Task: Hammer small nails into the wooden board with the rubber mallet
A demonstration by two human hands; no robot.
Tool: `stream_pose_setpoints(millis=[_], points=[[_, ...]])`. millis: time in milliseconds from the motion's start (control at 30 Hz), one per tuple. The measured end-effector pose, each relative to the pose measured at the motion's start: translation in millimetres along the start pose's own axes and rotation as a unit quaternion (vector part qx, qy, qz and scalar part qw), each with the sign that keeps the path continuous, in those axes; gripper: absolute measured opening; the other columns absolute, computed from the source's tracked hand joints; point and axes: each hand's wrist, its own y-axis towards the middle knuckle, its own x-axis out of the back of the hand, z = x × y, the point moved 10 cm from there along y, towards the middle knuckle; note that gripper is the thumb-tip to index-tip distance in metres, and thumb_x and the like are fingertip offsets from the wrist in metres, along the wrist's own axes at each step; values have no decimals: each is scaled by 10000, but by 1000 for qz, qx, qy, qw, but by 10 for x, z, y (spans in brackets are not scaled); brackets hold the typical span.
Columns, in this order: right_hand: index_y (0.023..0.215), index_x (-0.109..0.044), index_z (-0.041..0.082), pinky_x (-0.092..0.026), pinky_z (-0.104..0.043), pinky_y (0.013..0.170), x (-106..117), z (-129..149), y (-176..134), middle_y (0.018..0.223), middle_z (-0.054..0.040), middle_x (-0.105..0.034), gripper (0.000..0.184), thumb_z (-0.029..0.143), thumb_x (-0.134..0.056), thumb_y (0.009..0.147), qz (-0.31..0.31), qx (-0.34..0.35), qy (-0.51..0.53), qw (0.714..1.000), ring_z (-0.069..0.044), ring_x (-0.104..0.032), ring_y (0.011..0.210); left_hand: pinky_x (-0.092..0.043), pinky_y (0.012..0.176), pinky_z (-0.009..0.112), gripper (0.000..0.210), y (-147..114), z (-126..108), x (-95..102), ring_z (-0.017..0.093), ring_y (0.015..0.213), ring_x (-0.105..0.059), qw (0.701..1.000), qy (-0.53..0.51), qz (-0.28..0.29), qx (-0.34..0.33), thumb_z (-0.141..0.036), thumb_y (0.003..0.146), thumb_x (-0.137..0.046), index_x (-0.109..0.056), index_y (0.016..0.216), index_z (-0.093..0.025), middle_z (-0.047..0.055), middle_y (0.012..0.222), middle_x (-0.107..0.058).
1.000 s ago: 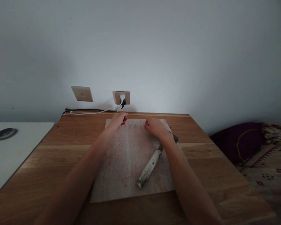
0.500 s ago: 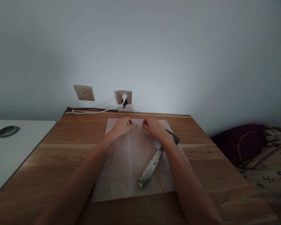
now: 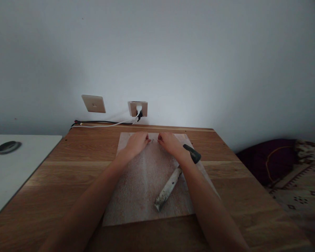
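Observation:
Over the far part of a pale board (image 3: 131,206), my left hand (image 3: 138,141) and my right hand (image 3: 169,141) face each other a short way apart. Both have their fingers curled in, with fingertips pinched low at the board. What the fingers hold, if anything, is too small to make out. A tiny dark speck or nail-like bit (image 3: 152,140) lies between them. Beneath my right forearm a hammer (image 3: 169,188) rests slantwise on the board. Its dark head pokes out to the right of the arm, and its whitish, worn handle points toward me.
The board lies on a wooden table (image 3: 76,182) against the wall. Black and white cables (image 3: 102,125) run along its back edge to a socket (image 3: 139,109). At left stands a white surface with a dark round object (image 3: 9,147); patterned fabric (image 3: 301,189) is at right.
My right hand has shifted slightly left and its forearm has moved, uncovering more of the hammer's head. My left hand's fingers have curled further down toward the board. The hammer has stayed in place.

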Motion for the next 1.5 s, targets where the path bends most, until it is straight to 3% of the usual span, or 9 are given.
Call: stream_pose_setpoints(millis=[400, 567, 633, 733, 900, 1067, 1300, 1400, 1500], points=[[1010, -733, 143, -476, -303, 859, 175, 97, -15, 1009, -132, -775, 197, 89, -558, 940, -45, 23, 33, 998, -237, -700, 943, -412, 804, 249, 463, -83, 61, -19, 257, 866, -590, 996, -68, -45, 23, 20, 759, -720, -475, 461, -236, -7, 567, -348], [988, -722, 144, -481, -309, 827, 283, 137, -19, 957, -116, -770, 152, 102, -583, 944, -82, 29, 64, 994, -233, -696, 892, -377, 651, 255, 410, 15, 108, 8, 198, 692, -550, 990, -104, -33, 85, -88, 824, -694, -506, 482, -215, -3, 550, -434], [1008, -707, 155, -485, -301, 825, 373, 174, -27, 944, -94, -763, 138, 124, -580, 964, -103, 34, 79, 991, -216, -692, 874, -320, 530, 238, 368, 42, 153, -81, 136, 538, -449, 966, -213, 8, 144, -151, 869, -657, -520, 531, -200, -18, 549, -448], [1059, -675, 175, -492, -286, 840, 540, 253, -63, 974, -74, -743, 124, 159, -567, 999, -146, 46, 107, 982, -188, -687, 880, -245, 431, 205, 276, 3, 139, -310, 74, 440, -354, 874, -426, 67, 225, -120, 880, -593, -540, 615, -174, -26, 570, -468], [1077, -676, 186, -493, -287, 846, 656, 519, -155, 1006, -71, -727, 95, 184, -619, 1002, -170, 127, 164, 963, -186, -674, 899, -278, 409, 191, 226, -64, 61, -574, 72, 447, -427, 768, -587, 71, 249, -130, 963, -497, -611, 769, -153, -12, 616, -543], [1139, -675, 182, -481, -300, 887, 574, 599, -147, 1053, -90, -731, 140, 255, -606, 1041, -142, 128, 134, 972, -202, -674, 973, -261, 367, 171, 285, -68, 39, -584, 66, 426, -403, 744, -618, 71, 244, -113, 1004, -438, -603, 775, -155, -13, 614, -533], [1112, -704, 130, -499, -341, 896, 216, 336, -41, 1071, -154, -744, 161, 224, -603, 1030, -70, 26, 46, 996, -262, -692, 1006, -511, 534, 157, 287, 2, 10, -29, 103, 612, -635, 687, -694, -48, 211, -108, 1037, -400, -637, 876, -122, 63, 736, -650], [1058, -731, 117, -504, -344, 894, 23, 338, -25, 1056, -172, -750, 140, 178, -617, 1004, -36, 28, 31, 998, -277, -700, 1006, -602, 678, 241, 258, -69, 153, -89, 184, 778, -723, 689, -665, -92, 275, -51, 984, -409, -664, 1004, -85, 133, 851, -712], [1047, -741, 113, -497, -333, 914, -52, 364, -16, 1078, -172, -747, 221, 72, -528, 999, -28, 37, 30, 998, -265, -695, 1035, -592, 629, 245, 243, -157, 316, -178, 181, 683, -681, 682, -638, -146, 327, -38, 955, -437, -662, 1029, -91, 101, 770, -668]])
